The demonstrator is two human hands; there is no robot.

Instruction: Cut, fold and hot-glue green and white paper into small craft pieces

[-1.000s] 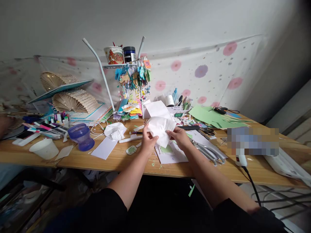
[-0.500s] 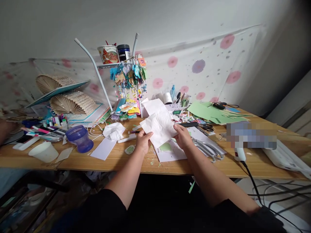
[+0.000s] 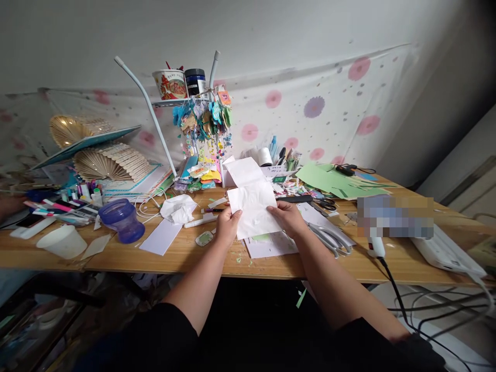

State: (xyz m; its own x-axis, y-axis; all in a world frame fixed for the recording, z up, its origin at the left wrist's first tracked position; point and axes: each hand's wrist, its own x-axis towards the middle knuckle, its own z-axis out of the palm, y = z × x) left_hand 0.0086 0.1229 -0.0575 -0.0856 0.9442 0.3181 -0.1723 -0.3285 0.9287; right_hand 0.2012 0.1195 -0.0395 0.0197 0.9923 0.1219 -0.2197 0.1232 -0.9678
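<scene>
Between my two hands a creased sheet of white tissue paper (image 3: 254, 213) is spread out above the table. My left hand (image 3: 228, 226) pinches its left edge, thumb on top. My right hand (image 3: 289, 217) grips the right edge the same way. Under the tissue lies white paper (image 3: 271, 251) with a bit of green on it, partly covered. Large silver-handled scissors (image 3: 333, 242) rest to the right of my right hand. A small pale green cutout (image 3: 204, 237) is on the table left of my left hand.
Left stand a purple cup (image 3: 124, 222), a white cup (image 3: 64, 242) and a crumpled tissue (image 3: 179, 208). Green paper (image 3: 329, 178) lies at the back right. A white corded tool (image 3: 376, 247) stands right. At the far left edge, another person's hand (image 3: 11, 206) shows, blurred.
The tissue has been turned, from a slanted diamond to a more upright square, and lies flatter between my hands. Both hands still hold it. The view has shifted slightly.
</scene>
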